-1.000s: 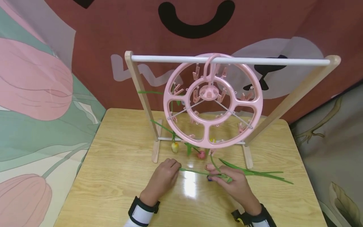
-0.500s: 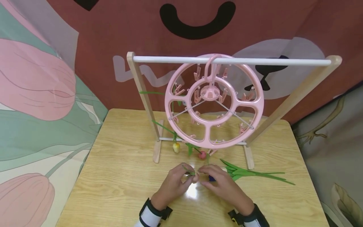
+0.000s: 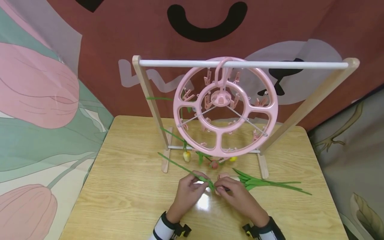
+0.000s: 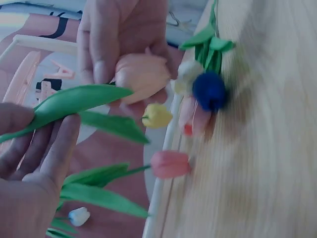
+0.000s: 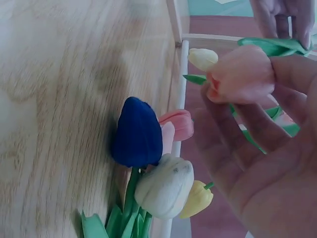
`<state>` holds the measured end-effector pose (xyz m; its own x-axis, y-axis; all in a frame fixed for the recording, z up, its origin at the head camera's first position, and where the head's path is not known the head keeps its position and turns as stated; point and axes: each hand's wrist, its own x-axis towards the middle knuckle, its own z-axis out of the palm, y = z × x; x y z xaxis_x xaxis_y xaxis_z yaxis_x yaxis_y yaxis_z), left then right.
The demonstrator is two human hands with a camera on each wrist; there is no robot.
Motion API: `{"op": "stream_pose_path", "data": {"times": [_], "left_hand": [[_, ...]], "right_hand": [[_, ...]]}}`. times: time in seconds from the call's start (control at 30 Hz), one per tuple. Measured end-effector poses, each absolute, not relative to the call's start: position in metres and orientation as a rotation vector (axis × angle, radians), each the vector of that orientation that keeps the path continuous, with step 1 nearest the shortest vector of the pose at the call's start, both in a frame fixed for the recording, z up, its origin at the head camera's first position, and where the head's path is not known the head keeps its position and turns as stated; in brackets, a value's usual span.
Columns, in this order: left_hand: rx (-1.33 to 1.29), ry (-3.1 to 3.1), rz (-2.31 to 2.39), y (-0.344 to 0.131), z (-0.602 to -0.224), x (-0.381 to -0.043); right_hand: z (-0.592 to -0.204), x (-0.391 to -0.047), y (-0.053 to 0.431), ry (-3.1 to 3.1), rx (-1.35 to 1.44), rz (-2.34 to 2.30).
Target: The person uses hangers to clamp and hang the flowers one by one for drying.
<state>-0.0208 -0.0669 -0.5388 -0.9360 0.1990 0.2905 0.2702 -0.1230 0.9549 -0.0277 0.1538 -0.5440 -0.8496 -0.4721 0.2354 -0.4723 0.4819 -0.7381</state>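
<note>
A peach artificial tulip is held in both hands over the front middle of the table. My left hand (image 3: 188,195) pinches its green leaf (image 4: 74,101) and stem between thumb and fingers; the stem (image 3: 177,165) slants up and left. Thumb and fingers of my right hand (image 3: 240,196) curl round the peach bloom (image 5: 242,74), largely hidden in the head view. Beside the right hand lie loose tulips, with a blue bloom (image 5: 136,134), a white bloom (image 5: 166,188) and a pale pink one; their green stems (image 3: 282,185) point right.
A pink round clothespin hanger (image 3: 220,151) hangs from the white bar (image 3: 294,66) of a wooden stand behind the hands. Yellow-white (image 3: 186,156), pink (image 3: 213,164) and yellow tulips (image 3: 233,159) hang upside down below it. Several pink clips (image 3: 207,101) dangle from its rings.
My left hand has moved right from the stem's end to the leaves, and the stem now points up-left. The right hand has shifted slightly left onto the bloom. The hanging yellow tulip has swung.
</note>
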Motion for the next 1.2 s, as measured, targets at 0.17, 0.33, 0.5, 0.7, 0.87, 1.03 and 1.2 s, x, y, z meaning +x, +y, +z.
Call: {"op": "stream_pose_path", "data": {"times": [0.17,0.33,0.5,0.7,0.87,1.03,1.2], "left_hand": [[-0.402,-1.93,-2.436,-0.055,-0.539,-0.022],[-0.327,-1.911,-2.4,-0.047,-0.54,-0.025],[-0.351,-1.895,-2.321,-0.044,-0.539,-0.029],[-0.44,-1.859,-2.251,-0.044,-0.536,-0.034],[-0.526,-1.824,-2.182,-0.043,-0.535,-0.038],[-0.581,-1.8,-2.193,-0.043,-0.533,-0.039],[-0.609,-1.779,-2.209,-0.04,-0.533,-0.04]], "right_hand": [[-0.543,-0.029,0.157,-2.652,0.87,1.384],[-0.535,-0.035,0.174,-2.71,0.677,1.474],[-0.519,-0.049,0.208,-2.555,0.339,1.378],[-0.48,-0.077,0.241,-2.459,0.14,1.338],[-0.453,-0.105,0.25,-2.489,0.308,1.404],[-0.442,-0.125,0.249,-2.479,0.442,1.496],[-0.437,-0.132,0.244,-2.436,0.566,1.638]]}}
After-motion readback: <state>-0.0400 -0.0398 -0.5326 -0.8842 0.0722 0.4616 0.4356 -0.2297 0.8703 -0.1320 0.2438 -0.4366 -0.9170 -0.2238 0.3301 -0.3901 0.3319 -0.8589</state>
